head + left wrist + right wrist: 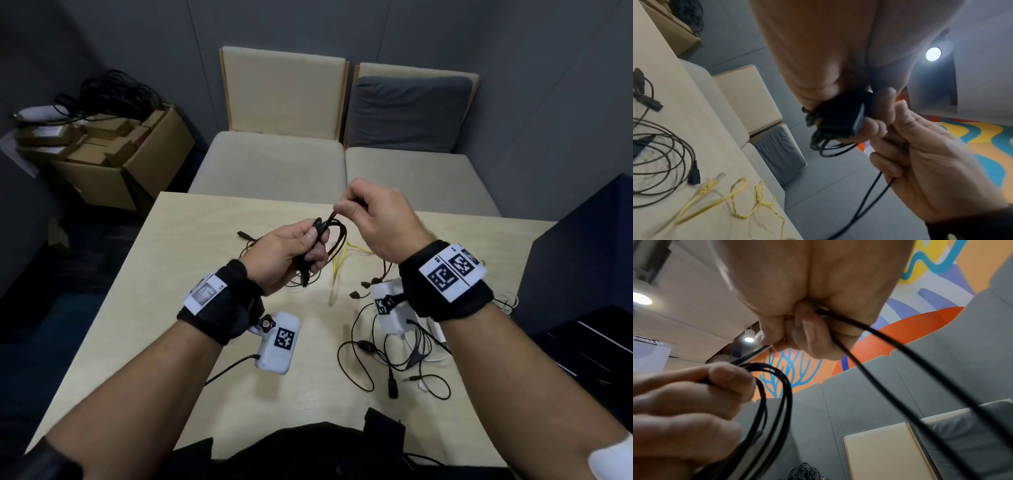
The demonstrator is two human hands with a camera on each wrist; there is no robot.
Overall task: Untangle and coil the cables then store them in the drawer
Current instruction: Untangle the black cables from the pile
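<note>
Pale wooden table [191, 260]: bare surface left, loose cables right, far edge meeting beige seats | left hand [287, 253] raised over centre, fingers curled round coiled black cable [334, 236] | right hand [376, 216] beside it, pinching that cable's end | yellow thin cable [339, 263] lying beneath.

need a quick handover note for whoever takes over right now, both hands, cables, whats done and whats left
Left hand: grips a half-coiled black cable above the table.
Right hand: pinches that cable's free end, held above the coil.
On the table: yellow cable, a tangle of thin black and white cables at the right.
Done: first coil nearly wound.
Left: finish it, untangle and coil the rest, store all; no open drawer in view.
</note>
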